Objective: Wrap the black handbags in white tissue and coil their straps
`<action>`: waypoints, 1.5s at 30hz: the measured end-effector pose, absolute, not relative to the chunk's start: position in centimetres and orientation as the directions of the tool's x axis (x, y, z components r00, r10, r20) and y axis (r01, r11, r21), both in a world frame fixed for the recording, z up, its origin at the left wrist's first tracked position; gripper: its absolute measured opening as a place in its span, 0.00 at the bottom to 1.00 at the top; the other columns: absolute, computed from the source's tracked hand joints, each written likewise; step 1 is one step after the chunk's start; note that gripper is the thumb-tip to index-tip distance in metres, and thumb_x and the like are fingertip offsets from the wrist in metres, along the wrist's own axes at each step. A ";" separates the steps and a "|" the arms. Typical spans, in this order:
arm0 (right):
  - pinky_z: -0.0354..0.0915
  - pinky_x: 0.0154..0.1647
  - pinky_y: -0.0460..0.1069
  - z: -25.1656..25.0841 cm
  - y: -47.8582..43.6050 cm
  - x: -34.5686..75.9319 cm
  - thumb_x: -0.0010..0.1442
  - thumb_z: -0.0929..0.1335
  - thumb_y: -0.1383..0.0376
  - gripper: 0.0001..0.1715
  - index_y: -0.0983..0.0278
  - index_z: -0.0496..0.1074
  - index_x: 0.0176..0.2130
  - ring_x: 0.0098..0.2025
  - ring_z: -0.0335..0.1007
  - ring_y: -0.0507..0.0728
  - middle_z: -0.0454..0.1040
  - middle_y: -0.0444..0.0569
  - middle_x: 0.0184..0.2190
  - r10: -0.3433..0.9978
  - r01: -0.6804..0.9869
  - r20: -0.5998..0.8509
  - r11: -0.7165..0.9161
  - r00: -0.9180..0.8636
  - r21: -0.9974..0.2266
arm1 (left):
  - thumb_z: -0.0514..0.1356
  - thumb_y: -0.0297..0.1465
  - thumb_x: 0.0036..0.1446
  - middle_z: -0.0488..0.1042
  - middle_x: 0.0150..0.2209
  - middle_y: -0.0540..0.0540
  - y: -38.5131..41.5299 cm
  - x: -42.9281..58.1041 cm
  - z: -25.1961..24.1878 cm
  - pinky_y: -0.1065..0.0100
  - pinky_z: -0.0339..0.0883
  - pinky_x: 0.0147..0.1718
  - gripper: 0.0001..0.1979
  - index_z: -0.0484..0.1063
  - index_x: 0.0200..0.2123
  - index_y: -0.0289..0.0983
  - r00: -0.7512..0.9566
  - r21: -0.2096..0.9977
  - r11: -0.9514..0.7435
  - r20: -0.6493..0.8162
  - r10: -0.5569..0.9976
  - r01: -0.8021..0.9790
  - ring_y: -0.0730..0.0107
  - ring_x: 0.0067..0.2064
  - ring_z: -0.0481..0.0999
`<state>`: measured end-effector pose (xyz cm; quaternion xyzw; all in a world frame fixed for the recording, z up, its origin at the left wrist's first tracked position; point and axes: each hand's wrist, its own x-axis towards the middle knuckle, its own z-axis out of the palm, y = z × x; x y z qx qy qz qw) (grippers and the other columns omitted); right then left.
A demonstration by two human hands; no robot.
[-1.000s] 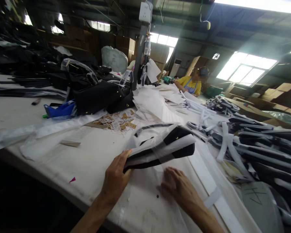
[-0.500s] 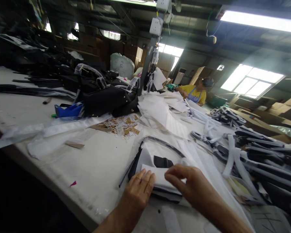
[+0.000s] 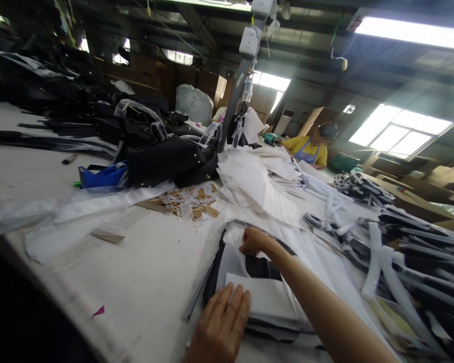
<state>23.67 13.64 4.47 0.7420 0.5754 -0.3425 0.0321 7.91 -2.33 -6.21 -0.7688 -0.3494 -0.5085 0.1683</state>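
We have the black bag (image 3: 263, 268) lying flat on the worktop (image 3: 155, 272), right in front of us. Our left hand (image 3: 223, 320) rests palm down on the near left part of the bag, its fingers stretched out and slightly spread over a white sheet (image 3: 274, 298) that covers the bag's near portion. Our right hand (image 3: 252, 241) is at the far side of the bag with its fingers curled in; we cannot tell whether they pinch anything (the fingertips are hidden from us). Well to the left of the bag we see a pink scrap (image 3: 99, 311). Beyond the bag are a heap of white paper (image 3: 245, 174) and, more to its left, brown card pieces (image 3: 162, 206). Farther beyond the bag on that side we find a blue item (image 3: 103, 175) beside black goods (image 3: 162, 161). To the right of the bag we have white-wrapped strips (image 3: 373, 262), and well beyond it a person in a yellow top (image 3: 299, 144).
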 end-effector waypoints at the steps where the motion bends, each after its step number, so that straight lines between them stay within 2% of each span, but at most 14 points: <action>1: 0.73 0.38 0.51 4.4 13.6 23.8 0.66 0.67 0.59 0.14 0.65 0.71 0.48 0.38 0.73 0.53 0.74 0.49 0.43 0.825 0.863 -0.557 -0.343 0.089 -0.371 | 0.43 0.23 0.67 0.76 0.52 0.41 -2.3 8.0 -6.2 0.61 0.66 0.56 0.22 0.72 0.55 0.35 0.237 0.100 -0.697 0.898 0.370 0.710 0.59 0.57 0.73; 4: 0.73 0.38 0.52 4.8 13.3 24.6 0.66 0.68 0.59 0.14 0.65 0.72 0.47 0.38 0.73 0.54 0.74 0.48 0.43 0.854 0.800 -0.519 -0.335 0.035 -0.498 | 0.43 0.23 0.67 0.77 0.51 0.42 -2.2 7.9 -5.8 0.61 0.65 0.57 0.22 0.73 0.54 0.35 0.232 0.093 -0.704 0.907 0.352 0.705 0.59 0.56 0.73; 9: 0.67 0.32 0.46 7.0 11.3 25.5 0.57 0.71 0.64 0.08 0.66 0.69 0.34 0.27 0.68 0.49 0.71 0.40 0.26 0.960 0.620 -0.279 -0.203 -0.026 -0.758 | 0.45 0.24 0.68 0.76 0.52 0.42 -2.5 6.4 -3.6 0.64 0.69 0.54 0.21 0.72 0.56 0.36 0.382 0.023 -0.713 0.832 0.403 0.701 0.61 0.56 0.73; 13: 0.65 0.34 0.48 8.6 6.7 25.0 0.53 0.71 0.61 0.08 0.64 0.71 0.32 0.29 0.69 0.51 0.73 0.42 0.26 0.989 0.547 -0.134 -0.081 -0.058 -0.833 | 0.45 0.23 0.68 0.78 0.50 0.43 -2.8 5.8 -2.6 0.66 0.71 0.51 0.21 0.72 0.56 0.34 0.402 0.036 -0.714 0.806 0.434 0.699 0.62 0.53 0.76; 16: 0.65 0.40 0.50 8.7 1.8 24.5 0.56 0.70 0.63 0.04 0.62 0.74 0.31 0.34 0.71 0.55 0.75 0.44 0.29 0.988 0.665 0.041 0.129 -0.147 -0.736 | 0.44 0.20 0.66 0.77 0.50 0.41 -2.9 6.0 -2.3 0.66 0.72 0.50 0.22 0.69 0.57 0.30 0.379 0.066 -0.698 0.801 0.463 0.713 0.62 0.52 0.76; 20: 0.64 0.50 0.55 8.2 -3.4 24.4 0.63 0.66 0.68 0.09 0.59 0.74 0.32 0.37 0.71 0.56 0.75 0.45 0.30 0.883 0.794 0.264 0.466 -0.388 -0.391 | 0.43 0.18 0.63 0.77 0.51 0.38 -3.1 6.1 -1.9 0.67 0.73 0.49 0.25 0.62 0.61 0.28 0.335 0.129 -0.674 0.790 0.514 0.728 0.65 0.51 0.77; 24: 0.58 0.60 0.59 8.2 -5.6 24.3 0.65 0.64 0.71 0.11 0.57 0.74 0.37 0.39 0.73 0.54 0.76 0.44 0.33 0.789 0.772 0.340 0.596 -0.512 -0.221 | 0.46 0.20 0.64 0.77 0.49 0.42 -3.3 5.9 -1.6 0.64 0.74 0.48 0.24 0.64 0.61 0.36 0.407 0.132 -0.729 0.756 0.512 0.671 0.63 0.51 0.77; 28: 0.58 0.62 0.59 9.1 -7.9 24.6 0.62 0.66 0.75 0.15 0.57 0.70 0.46 0.45 0.74 0.56 0.77 0.46 0.41 0.686 0.733 0.520 0.662 -0.508 -0.156 | 0.50 0.20 0.60 0.77 0.49 0.41 -2.8 5.3 -1.0 0.60 0.75 0.48 0.22 0.67 0.56 0.36 0.406 0.201 -0.757 0.744 0.531 0.622 0.60 0.51 0.78; 31: 0.68 0.50 0.54 8.2 -10.5 25.9 0.60 0.66 0.77 0.19 0.58 0.68 0.48 0.40 0.74 0.56 0.77 0.46 0.36 0.656 0.735 0.648 0.643 -0.386 -0.213 | 0.53 0.18 0.55 0.77 0.50 0.42 -1.7 4.4 0.3 0.60 0.75 0.49 0.26 0.66 0.57 0.37 0.354 0.344 -0.732 0.705 0.615 0.588 0.61 0.51 0.77; 34: 0.71 0.40 0.51 5.2 -12.2 28.0 0.62 0.67 0.72 0.16 0.57 0.70 0.48 0.40 0.75 0.57 0.76 0.47 0.36 0.763 0.814 0.607 0.489 -0.224 -0.314 | 0.57 0.20 0.52 0.77 0.51 0.46 -0.1 3.1 2.1 0.62 0.73 0.52 0.27 0.67 0.57 0.40 0.293 0.513 -0.666 0.627 0.722 0.542 0.63 0.51 0.77; 36: 0.72 0.44 0.53 2.9 -11.9 29.0 0.63 0.68 0.65 0.15 0.56 0.70 0.50 0.45 0.75 0.59 0.76 0.50 0.43 0.863 0.870 0.496 0.317 -0.099 -0.378 | 0.61 0.24 0.52 0.77 0.50 0.47 1.1 1.9 3.3 0.62 0.71 0.54 0.25 0.70 0.55 0.40 0.239 0.621 -0.579 0.545 0.803 0.529 0.62 0.51 0.78; 40: 0.66 0.57 0.60 0.6 -7.9 28.8 0.62 0.69 0.57 0.26 0.61 0.67 0.57 0.56 0.69 0.64 0.71 0.56 0.55 0.946 0.866 0.298 0.039 0.129 -0.498 | 0.66 0.36 0.49 0.78 0.51 0.46 3.2 -0.3 5.0 0.57 0.69 0.56 0.27 0.72 0.53 0.39 0.139 0.775 -0.371 0.352 0.926 0.512 0.56 0.52 0.77; 43: 0.59 0.63 0.61 0.7 -3.0 27.5 0.58 0.71 0.59 0.36 0.65 0.62 0.62 0.62 0.61 0.65 0.66 0.59 0.61 0.958 0.831 0.237 -0.005 0.164 -0.556 | 0.67 0.42 0.47 0.78 0.51 0.45 4.0 -1.4 5.0 0.54 0.67 0.57 0.31 0.72 0.54 0.39 0.108 0.817 -0.277 0.258 0.960 0.505 0.53 0.53 0.77; 45: 0.58 0.63 0.60 0.8 0.4 26.5 0.56 0.74 0.61 0.39 0.64 0.61 0.62 0.62 0.61 0.65 0.65 0.58 0.62 0.958 0.819 0.240 0.011 0.155 -0.573 | 0.67 0.43 0.47 0.77 0.52 0.45 4.1 -2.0 4.4 0.54 0.67 0.57 0.32 0.72 0.55 0.39 0.107 0.821 -0.269 0.250 0.962 0.504 0.52 0.54 0.76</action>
